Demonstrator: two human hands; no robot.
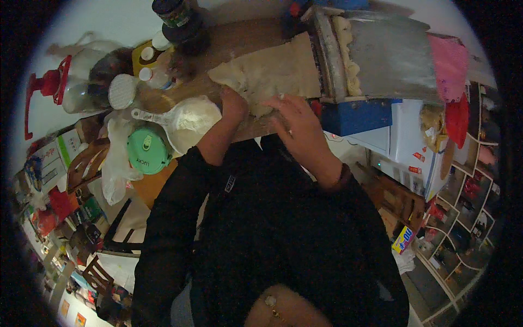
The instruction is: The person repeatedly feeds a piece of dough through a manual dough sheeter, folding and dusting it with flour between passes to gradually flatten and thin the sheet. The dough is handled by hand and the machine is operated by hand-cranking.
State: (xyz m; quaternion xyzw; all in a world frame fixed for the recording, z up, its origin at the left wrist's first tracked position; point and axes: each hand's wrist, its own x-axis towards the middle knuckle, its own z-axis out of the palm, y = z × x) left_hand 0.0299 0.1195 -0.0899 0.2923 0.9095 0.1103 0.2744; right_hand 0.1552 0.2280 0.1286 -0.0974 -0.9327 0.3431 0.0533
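A long sheet of dough (pixel 273 73) lies on a wooden table (pixel 241 36), its right end at the rollers of a dough sheeter (pixel 327 61). My left hand (pixel 235 105) is at the sheet's near left edge; its fingers are partly hidden, so its grip is unclear. With fingers spread, my right hand (pixel 295 122) rests on the near edge of the dough, nearer the machine. A rolled, wavy strip of dough (pixel 348 57) sits along the machine, beside its grey metal tray (pixel 388 59).
Left of the dough are a white scoop of flour (pixel 194 118), a green lidded container (pixel 148 150), small white-capped bottles (pixel 157 77) and a large jar with a red pump (pixel 81 88). Dark jars (pixel 184 24) stand behind. A blue box (pixel 357 117) is below the machine.
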